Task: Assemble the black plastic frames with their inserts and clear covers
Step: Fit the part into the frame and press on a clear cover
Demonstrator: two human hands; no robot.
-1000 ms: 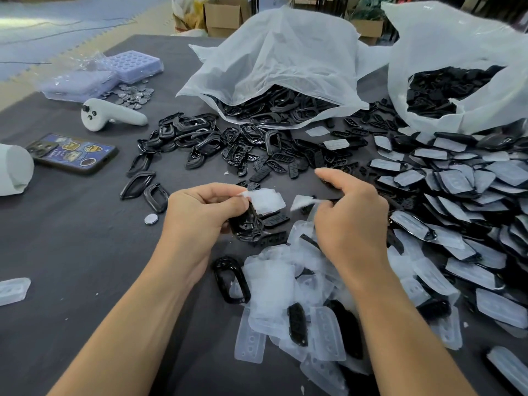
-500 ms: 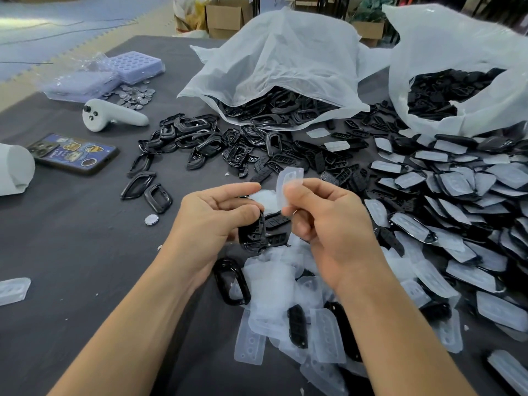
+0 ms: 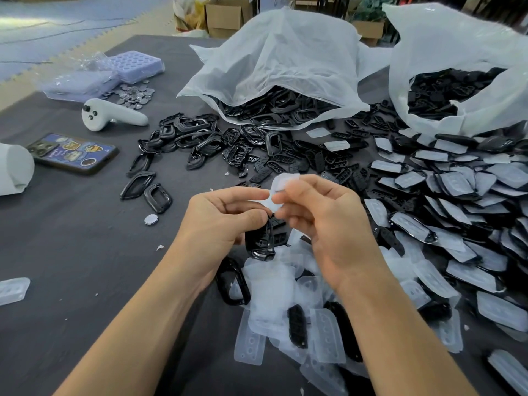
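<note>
The left grip [image 3: 225, 221] holds the frame [image 3: 264, 241] as a fixture; the right grip [image 3: 323, 221] pinches the cover [image 3: 281, 181] just above it, positioned for seating.

Mostly hidden behind the left hand [image 3: 220, 224]: black frame [image 3: 263, 242]. Blurred: clear cover [image 3: 285, 180]. Cut by left edge: white cylinder [image 3: 13, 168].

The frame [image 3: 261, 241] I hold is glossy black; my cover [image 3: 281, 184], translucent white; table [image 3: 71, 252], dark grey; phone [image 3: 74, 154], blue with stickers.
</note>
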